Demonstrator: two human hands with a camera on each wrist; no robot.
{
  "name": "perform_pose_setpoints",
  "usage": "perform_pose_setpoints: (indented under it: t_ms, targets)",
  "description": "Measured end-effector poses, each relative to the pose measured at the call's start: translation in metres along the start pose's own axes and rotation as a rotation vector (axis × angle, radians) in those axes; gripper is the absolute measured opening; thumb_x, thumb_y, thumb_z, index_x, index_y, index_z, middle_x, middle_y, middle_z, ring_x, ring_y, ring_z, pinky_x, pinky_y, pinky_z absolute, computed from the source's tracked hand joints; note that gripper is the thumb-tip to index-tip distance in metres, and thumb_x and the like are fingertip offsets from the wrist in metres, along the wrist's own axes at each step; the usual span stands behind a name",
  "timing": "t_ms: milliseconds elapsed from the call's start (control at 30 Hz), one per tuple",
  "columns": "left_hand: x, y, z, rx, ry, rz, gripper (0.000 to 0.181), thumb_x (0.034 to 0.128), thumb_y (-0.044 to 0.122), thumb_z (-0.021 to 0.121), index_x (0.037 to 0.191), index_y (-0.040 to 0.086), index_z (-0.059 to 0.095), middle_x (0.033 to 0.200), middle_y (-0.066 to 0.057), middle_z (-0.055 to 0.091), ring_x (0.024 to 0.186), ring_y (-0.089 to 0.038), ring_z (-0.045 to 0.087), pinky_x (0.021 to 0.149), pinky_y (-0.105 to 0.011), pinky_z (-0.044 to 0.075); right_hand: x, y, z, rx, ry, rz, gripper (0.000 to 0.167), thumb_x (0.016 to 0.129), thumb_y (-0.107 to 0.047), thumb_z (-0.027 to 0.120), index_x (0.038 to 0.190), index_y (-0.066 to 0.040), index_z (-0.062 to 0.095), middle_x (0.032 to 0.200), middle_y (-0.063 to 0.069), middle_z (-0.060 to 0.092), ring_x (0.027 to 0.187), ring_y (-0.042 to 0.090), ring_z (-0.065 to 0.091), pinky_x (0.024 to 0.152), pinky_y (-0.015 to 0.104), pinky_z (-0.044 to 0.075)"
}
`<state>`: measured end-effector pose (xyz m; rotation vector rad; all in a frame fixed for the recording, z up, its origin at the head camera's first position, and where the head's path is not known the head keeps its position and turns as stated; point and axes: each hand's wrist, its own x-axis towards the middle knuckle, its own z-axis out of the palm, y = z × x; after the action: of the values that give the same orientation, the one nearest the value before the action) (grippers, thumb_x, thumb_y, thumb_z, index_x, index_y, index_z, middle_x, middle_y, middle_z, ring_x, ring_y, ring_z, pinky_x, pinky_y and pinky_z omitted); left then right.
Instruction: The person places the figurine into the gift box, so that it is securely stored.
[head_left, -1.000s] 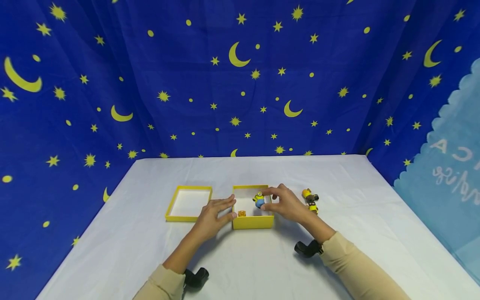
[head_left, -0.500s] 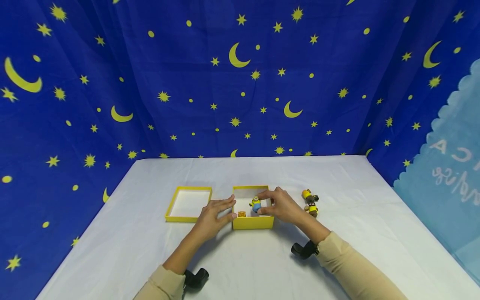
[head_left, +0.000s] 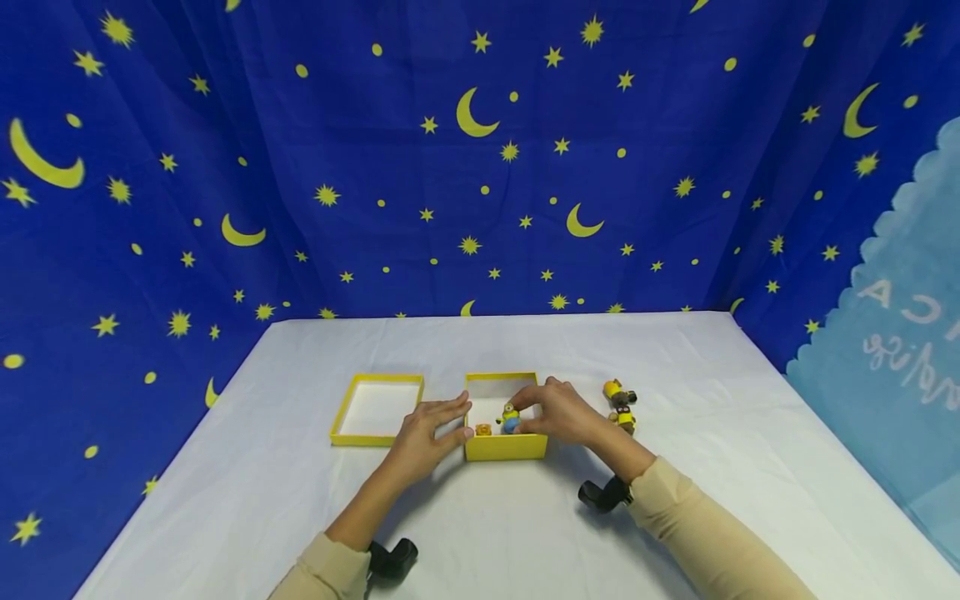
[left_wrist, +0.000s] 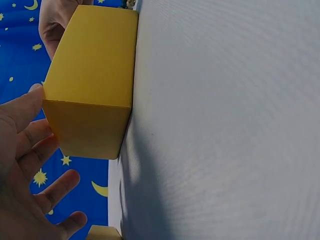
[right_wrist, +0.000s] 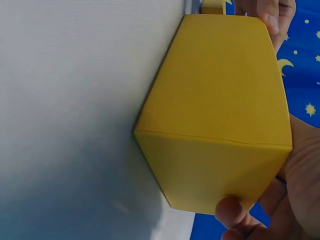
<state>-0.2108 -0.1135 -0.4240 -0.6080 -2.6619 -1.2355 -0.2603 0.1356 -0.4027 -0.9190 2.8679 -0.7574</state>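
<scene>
A yellow box [head_left: 506, 448] with a white inside stands in the middle of the table. My right hand [head_left: 567, 414] reaches over its right wall and pinches a Minion figure [head_left: 511, 423], yellow above and blue below, near the front of the box. Left of the figure, a small orange object [head_left: 483, 430] lies inside. My left hand [head_left: 422, 435] rests on the box's left side; in the left wrist view the thumb touches a corner and the fingers spread along the wall. From the right wrist, the box's outer walls hide the figure, and a right fingertip [right_wrist: 230, 212] touches the side.
The yellow-rimmed lid [head_left: 363, 440] lies upturned left of the box. Right of my right hand lie two toy figures, one yellow and brown [head_left: 614, 390], one with dark goggles [head_left: 623, 418]. A starry blue curtain [head_left: 405, 167] hangs behind the white table [head_left: 480, 533].
My right hand has moved left and lower with the Minion figure, bringing it down toward the box's front and nearer the orange object. My left hand has stayed in place.
</scene>
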Motion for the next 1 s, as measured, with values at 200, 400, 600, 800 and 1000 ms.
perform_pose_setpoints:
  t_ms: [200, 400, 600, 800, 1000]
  targets:
    - [-0.001, 0.000, 0.000, 0.004, -0.002, -0.011, 0.045, 0.0862, 0.030, 0.067, 0.127, 0.013, 0.060, 0.140, 0.006, 0.051, 0.128, -0.026, 0.047, 0.109, -0.054, 0.031, 0.003, -0.001, -0.003, -0.043, -0.067, -0.016, 0.029, 0.078, -0.029, 0.077, 0.104, -0.020, 0.071, 0.102, -0.005, 0.074, 0.097, 0.017, 0.057, 0.085, 0.040, 0.037]
    - [0.000, 0.000, 0.000, 0.014, 0.007, 0.004, 0.045, 0.0862, 0.030, 0.067, 0.127, 0.013, 0.060, 0.140, 0.006, 0.052, 0.127, -0.026, 0.048, 0.108, -0.052, 0.034, 0.008, -0.003, -0.006, -0.072, -0.123, -0.029, 0.024, 0.079, -0.027, 0.076, 0.102, -0.022, 0.071, 0.098, -0.009, 0.074, 0.098, 0.012, 0.066, 0.088, 0.047, 0.039]
    - [-0.001, -0.002, 0.000, 0.013, 0.011, 0.022, 0.045, 0.0865, 0.030, 0.067, 0.127, 0.012, 0.060, 0.140, 0.005, 0.052, 0.127, -0.027, 0.048, 0.107, -0.052, 0.036, 0.010, -0.007, -0.009, -0.113, -0.166, -0.034, 0.020, 0.081, -0.023, 0.074, 0.100, -0.021, 0.070, 0.097, -0.007, 0.074, 0.093, 0.010, 0.068, 0.091, 0.050, 0.043]
    - [-0.001, -0.002, 0.000, 0.007, 0.000, 0.013, 0.045, 0.0868, 0.031, 0.067, 0.128, 0.012, 0.059, 0.140, 0.005, 0.051, 0.127, -0.027, 0.047, 0.107, -0.053, 0.034, 0.010, -0.008, -0.010, -0.158, -0.199, -0.007, 0.018, 0.081, -0.023, 0.074, 0.098, -0.020, 0.070, 0.095, -0.007, 0.074, 0.092, 0.012, 0.067, 0.090, 0.048, 0.043]
    - [0.000, -0.001, 0.000, 0.009, -0.006, 0.009, 0.046, 0.0871, 0.031, 0.066, 0.128, 0.013, 0.059, 0.141, 0.005, 0.051, 0.128, -0.027, 0.046, 0.107, -0.054, 0.035, 0.012, -0.010, -0.011, -0.192, -0.228, 0.022, 0.018, 0.082, -0.023, 0.073, 0.099, -0.020, 0.070, 0.096, -0.007, 0.074, 0.093, 0.013, 0.067, 0.088, 0.045, 0.044]
